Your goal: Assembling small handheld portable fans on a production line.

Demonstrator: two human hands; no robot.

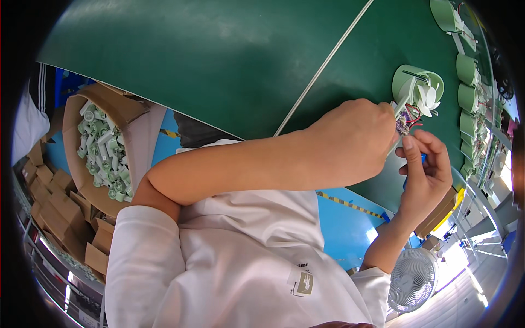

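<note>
A pale green handheld fan housing (402, 82) stands at the right of the green bench, its round head holding white fan blades (428, 99). My left hand (358, 139) is closed around the handle below the head and hides most of it. Red and black wires (414, 116) run to a small circuit board (403, 123) in the handle. Beside the board, my right hand (429, 164) is closed, with thumb and forefinger pinched near the handle. A blue object (423, 158) shows between its fingers; its kind is mostly hidden.
Several similar green fan housings (467, 98) line the bench's right side. A pale strip (328, 60) crosses the green bench (191, 60). At left is a cardboard box (134, 109) of green and white parts, with more cartons (65, 210) below. A floor fan (413, 280) stands lower right.
</note>
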